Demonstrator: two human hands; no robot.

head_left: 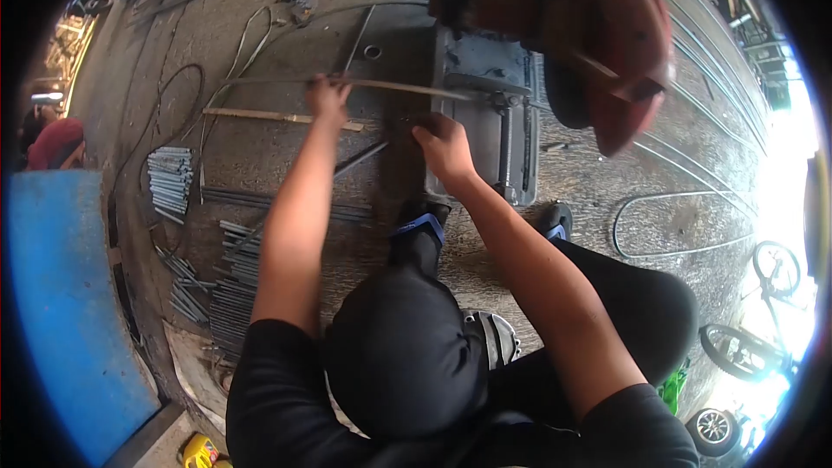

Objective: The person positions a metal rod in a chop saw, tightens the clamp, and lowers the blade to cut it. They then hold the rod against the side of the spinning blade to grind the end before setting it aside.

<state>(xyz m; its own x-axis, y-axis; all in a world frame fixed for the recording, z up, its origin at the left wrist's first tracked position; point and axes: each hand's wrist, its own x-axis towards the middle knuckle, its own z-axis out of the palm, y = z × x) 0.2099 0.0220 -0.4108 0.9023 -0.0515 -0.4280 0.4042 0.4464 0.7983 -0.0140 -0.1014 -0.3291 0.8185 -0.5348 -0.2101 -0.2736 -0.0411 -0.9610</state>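
My left hand (328, 100) is closed around a long thin metal rod (390, 85). The rod runs right toward the vise (492, 78) on the base (488, 143) of a red cut-off saw (611, 43), and its right end is blurred. Beside the base's left edge is my right hand (444, 152), fingers curled and thumb to the left; whatever it may hold is hidden. Just below the rod lies a flat wooden strip (277, 116). A small metal ring (373, 52) rests on the floor above the rod.
Bundles of cut rods (169, 180) and more short rods (243, 286) lie on the left. A blue panel (69, 295) stands at far left, with another person (56, 146) behind it. A bent rod (617, 230) and a bicycle (754, 347) are at right.
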